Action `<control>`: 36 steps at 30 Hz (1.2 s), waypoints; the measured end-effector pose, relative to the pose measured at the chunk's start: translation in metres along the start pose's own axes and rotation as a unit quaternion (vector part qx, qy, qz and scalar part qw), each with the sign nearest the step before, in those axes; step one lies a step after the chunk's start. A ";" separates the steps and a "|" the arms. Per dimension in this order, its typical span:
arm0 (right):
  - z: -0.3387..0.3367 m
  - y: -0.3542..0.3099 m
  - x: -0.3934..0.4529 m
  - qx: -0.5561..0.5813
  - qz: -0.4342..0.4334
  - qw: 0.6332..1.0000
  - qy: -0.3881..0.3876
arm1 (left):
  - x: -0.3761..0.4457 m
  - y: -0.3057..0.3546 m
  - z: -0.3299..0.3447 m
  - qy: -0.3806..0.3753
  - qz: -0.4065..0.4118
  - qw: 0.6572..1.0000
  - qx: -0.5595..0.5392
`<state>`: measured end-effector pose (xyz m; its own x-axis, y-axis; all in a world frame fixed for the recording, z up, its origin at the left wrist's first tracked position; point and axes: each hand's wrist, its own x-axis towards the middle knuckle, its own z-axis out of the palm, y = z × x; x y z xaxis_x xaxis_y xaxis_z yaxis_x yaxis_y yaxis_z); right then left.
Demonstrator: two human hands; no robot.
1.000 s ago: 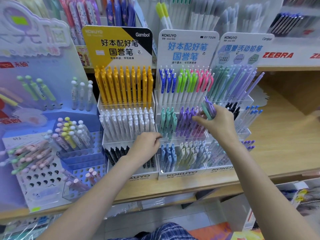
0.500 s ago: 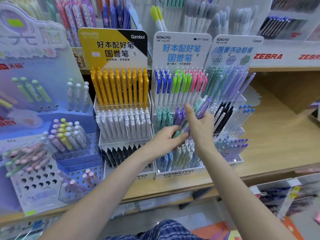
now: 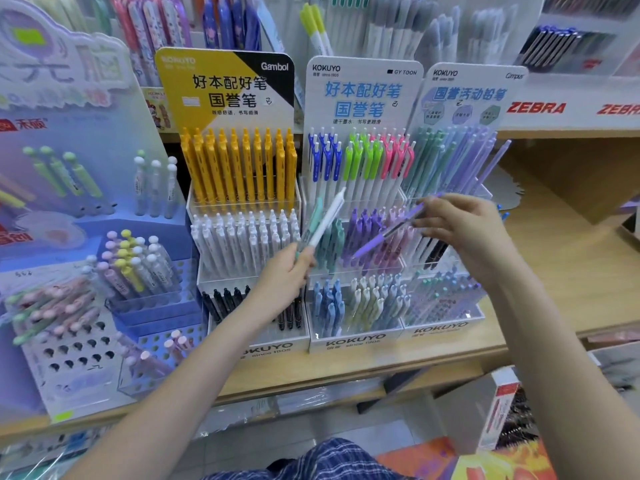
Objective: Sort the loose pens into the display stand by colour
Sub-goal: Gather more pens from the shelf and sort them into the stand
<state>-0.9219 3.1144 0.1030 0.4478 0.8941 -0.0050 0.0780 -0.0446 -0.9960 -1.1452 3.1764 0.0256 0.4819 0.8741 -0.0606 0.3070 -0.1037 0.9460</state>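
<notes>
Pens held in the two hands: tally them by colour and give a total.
Teal pen: 1, in the left hand
White pen: 1, in the left hand
Purple pen: 1, in the right hand
Total: 3

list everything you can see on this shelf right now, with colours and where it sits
yellow pens: one row, yellow, top tier of left stand
white pens: one row, white, tier below
black pens: several, black, bottom tier
blue, green and pink pens: one row, top tier of middle stand
purple pens: a cluster, middle tier
teal pen: one, with a white pen, in the left hand
purple pen: one, in the right hand
left hand: grip on two pens
right hand: pinches one pen
</notes>
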 end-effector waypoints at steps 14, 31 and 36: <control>0.027 0.049 0.008 -0.349 -0.254 0.899 0.073 | -0.007 -0.027 -0.002 0.014 -0.034 0.999 0.039; 0.043 0.048 0.009 -0.410 -0.311 0.856 0.055 | -0.007 -0.033 -0.003 0.013 -0.031 0.999 0.041; 0.039 0.057 -0.007 -0.409 -0.333 0.848 0.058 | -0.007 -0.035 0.000 0.005 -0.024 0.999 0.038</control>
<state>-0.9553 3.1228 0.0430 0.1428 0.7950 0.5896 0.9177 0.1167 -0.3797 -1.1595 3.1742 -0.0075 0.4577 0.8833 -0.1010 0.3912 -0.0981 0.9151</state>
